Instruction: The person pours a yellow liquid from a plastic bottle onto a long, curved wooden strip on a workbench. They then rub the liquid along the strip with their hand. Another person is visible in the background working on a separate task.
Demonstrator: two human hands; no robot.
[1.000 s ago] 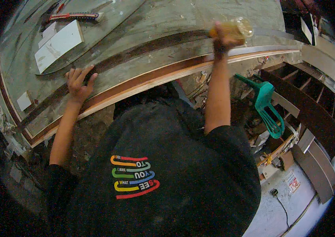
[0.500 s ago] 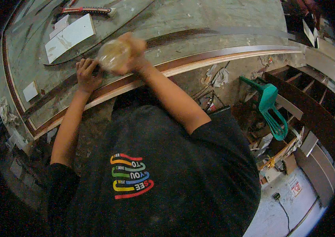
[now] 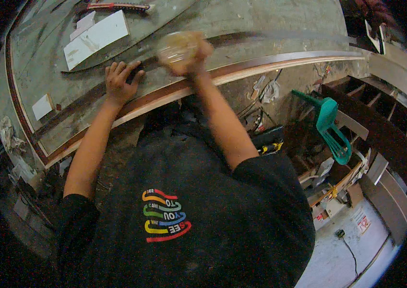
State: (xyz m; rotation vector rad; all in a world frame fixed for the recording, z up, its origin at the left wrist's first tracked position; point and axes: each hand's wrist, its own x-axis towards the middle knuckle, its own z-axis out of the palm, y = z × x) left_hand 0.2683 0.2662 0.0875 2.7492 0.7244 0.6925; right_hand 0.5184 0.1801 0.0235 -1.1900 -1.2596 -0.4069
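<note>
My right hand point(image 3: 200, 56) grips a round, shiny, yellowish clear roll of tape point(image 3: 175, 50), smeared by motion, above the near side of the worktable. How the fingers sit around the roll is partly hidden. To its left, my left hand point(image 3: 121, 85) lies palm down with fingers apart, holding nothing. It rests on the dark brown band near a brown edge strip point(image 3: 165, 91) with a pale outer side, which runs along the table's near edge. A thin dark curved strip point(image 3: 84, 71) lies just beyond the left hand.
White board pieces point(image 3: 97, 41) and a red-and-black cutter-like tool point(image 3: 119, 6) lie on the far left of the greenish tabletop point(image 3: 280, 43). A small white square point(image 3: 42, 107) sits nearer. At the right stand a green plastic chair point(image 3: 327, 117) and dark slatted wooden frames point(image 3: 371, 108).
My right hand has carried the roll to the right and slightly farther away. My left hand has shifted a little right, its fingers spread wider. The view has also shifted slightly.
</note>
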